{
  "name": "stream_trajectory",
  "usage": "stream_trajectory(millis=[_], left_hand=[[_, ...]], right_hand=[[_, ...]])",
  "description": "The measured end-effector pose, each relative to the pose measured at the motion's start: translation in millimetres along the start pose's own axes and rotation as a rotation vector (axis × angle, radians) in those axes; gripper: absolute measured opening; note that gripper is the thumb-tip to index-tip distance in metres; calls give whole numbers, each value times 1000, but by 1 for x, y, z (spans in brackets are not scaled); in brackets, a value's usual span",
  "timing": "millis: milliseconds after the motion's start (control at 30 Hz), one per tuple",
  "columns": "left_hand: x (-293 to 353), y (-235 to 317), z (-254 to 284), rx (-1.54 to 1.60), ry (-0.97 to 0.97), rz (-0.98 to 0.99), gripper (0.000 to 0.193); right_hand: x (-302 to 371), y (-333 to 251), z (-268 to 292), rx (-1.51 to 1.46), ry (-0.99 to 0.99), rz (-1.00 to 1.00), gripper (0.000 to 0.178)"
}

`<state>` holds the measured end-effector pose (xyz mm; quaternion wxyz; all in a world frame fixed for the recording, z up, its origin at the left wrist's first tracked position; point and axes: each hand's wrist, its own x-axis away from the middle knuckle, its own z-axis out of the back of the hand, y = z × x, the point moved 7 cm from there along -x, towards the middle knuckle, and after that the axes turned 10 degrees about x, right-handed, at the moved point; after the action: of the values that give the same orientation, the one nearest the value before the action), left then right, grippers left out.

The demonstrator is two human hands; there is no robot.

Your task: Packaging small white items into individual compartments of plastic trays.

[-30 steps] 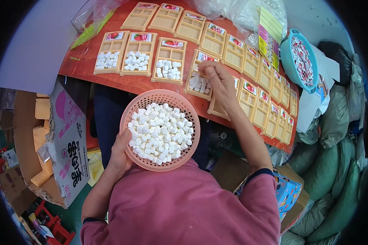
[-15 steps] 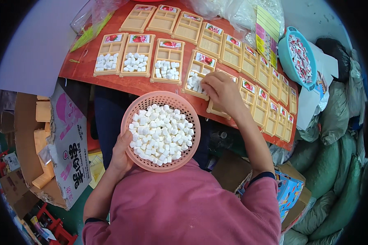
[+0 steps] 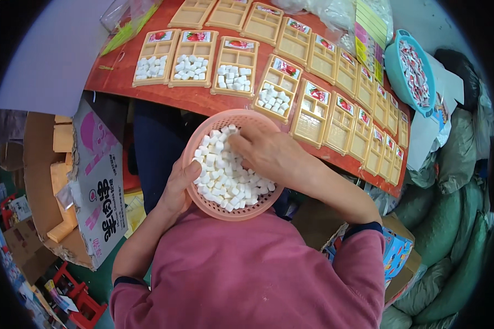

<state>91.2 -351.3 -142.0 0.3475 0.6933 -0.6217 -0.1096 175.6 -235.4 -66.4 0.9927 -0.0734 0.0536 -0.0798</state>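
left hand (image 3: 175,185): fingers grasping the left side of a pink perforated basket (image 3: 233,215). the basket, held in front of the pink shirt (image 3: 219,263) and near the edge of a red surface (image 3: 121,66), contains small white pieces (image 3: 225,183). right hand (image 3: 271,156): inside the basket, fingertips among the pieces; whether they are clenched on any cannot be told. on the surface, four beige trays (image 3: 230,55) bear similar pieces in their lower compartments.
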Motion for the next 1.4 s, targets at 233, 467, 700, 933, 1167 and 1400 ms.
stream_trajectory(millis=[233, 467, 700, 933, 1167, 1400], left_hand=[[0, -3, -4, 80, 3, 32, 55], [0, -2, -4, 65, -27, 17, 57], [-1, -5, 0, 55, 64, 63, 58], [3, -8, 5, 82, 107, 52, 57], [4, -8, 6, 92, 99, 64, 57], [4, -6, 8, 89, 98, 68, 56]], right_hand=[[4, -5, -5, 26, -27, 158, 15], [5, -6, -3, 29, 58, 119, 11], [9, 18, 11, -405, 45, 6, 8], [15, 105, 8, -805, 94, -685, 9], [12, 111, 6, -199, 272, -329, 15], [19, 127, 15, -432, 166, -596, 16]])
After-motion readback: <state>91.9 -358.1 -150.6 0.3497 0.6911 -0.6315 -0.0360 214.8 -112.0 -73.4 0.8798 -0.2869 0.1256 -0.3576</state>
